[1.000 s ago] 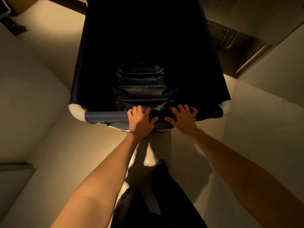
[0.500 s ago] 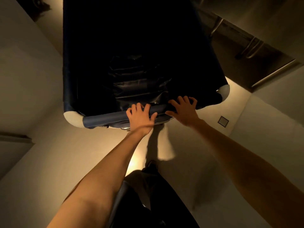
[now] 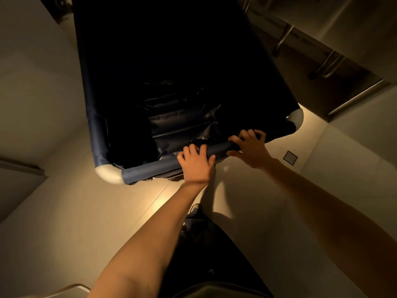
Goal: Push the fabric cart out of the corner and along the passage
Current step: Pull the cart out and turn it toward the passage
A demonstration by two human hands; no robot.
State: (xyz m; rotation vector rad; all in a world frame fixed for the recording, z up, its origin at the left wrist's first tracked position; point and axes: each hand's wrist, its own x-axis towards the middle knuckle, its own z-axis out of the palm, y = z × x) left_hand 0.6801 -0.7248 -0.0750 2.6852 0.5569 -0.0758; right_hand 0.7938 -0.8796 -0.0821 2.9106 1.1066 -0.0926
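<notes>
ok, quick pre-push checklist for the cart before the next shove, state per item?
1. Left hand on the near top rail: ok, fingers curled over it.
2. Right hand on the same rail: ok, fingers wrapped over, nearer the right white corner cap.
3. Fabric cart clear of the left wall: ok, a strip of floor shows between them.
4. Right side clear: not ok, the metal rails and ledge sit close by the cart's right edge.
5. Path ahead of the cart: cannot tell, the cart hides it.
6. Wheels: cannot tell, not visible.
</notes>
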